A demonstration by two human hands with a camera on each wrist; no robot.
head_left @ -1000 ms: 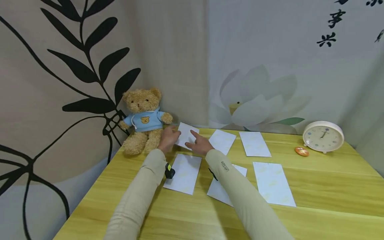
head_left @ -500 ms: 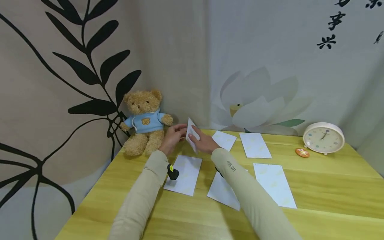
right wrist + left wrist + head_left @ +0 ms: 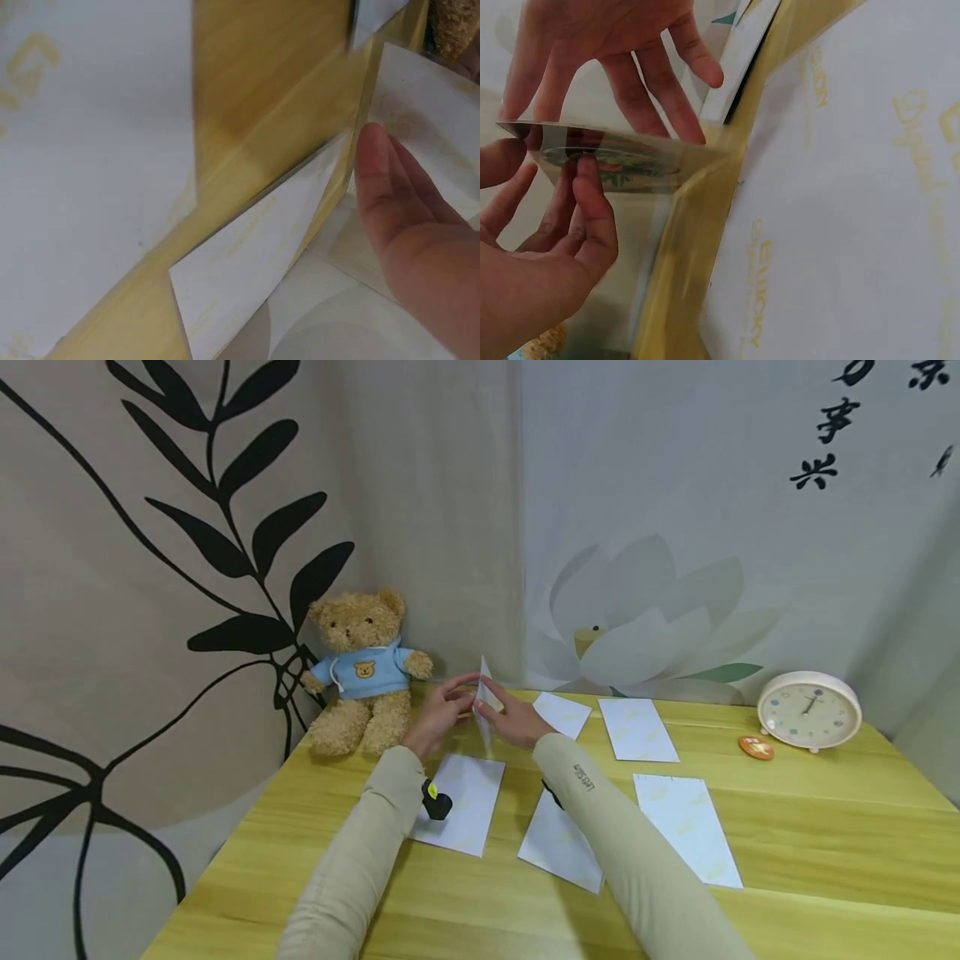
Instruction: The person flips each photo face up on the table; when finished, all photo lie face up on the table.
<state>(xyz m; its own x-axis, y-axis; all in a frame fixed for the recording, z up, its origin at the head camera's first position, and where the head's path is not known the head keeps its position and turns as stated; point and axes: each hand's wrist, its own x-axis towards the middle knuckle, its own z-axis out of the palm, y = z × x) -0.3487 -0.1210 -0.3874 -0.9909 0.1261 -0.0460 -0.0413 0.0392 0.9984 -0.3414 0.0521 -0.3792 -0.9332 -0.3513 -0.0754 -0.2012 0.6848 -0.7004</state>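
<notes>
In the head view a photo print (image 3: 483, 702) stands on edge above the back of the table, between both hands. My left hand (image 3: 442, 714) pinches it; the left wrist view shows curled fingers (image 3: 592, 217) against its dark, glossy picture side, whose subject is blurred. My right hand (image 3: 516, 718) touches the white back with spread, mostly straight fingers (image 3: 641, 90). In the right wrist view that back (image 3: 427, 112) lies beyond the right fingers. Several more prints lie white side up, including one (image 3: 468, 802) under my left wrist and another (image 3: 558, 843) partly under my right sleeve.
A teddy bear (image 3: 363, 668) in a blue hoodie sits just left of my left hand. Further prints (image 3: 637, 729) lie to the right on the wooden table (image 3: 825, 827). A round white clock (image 3: 810, 710) and an orange oval item (image 3: 756, 747) are at the far right.
One second ago the print lay on the table by the bear, with my right index finger pointing over it. It has been lifted, tipped upright and turned edge-on to the head view.
</notes>
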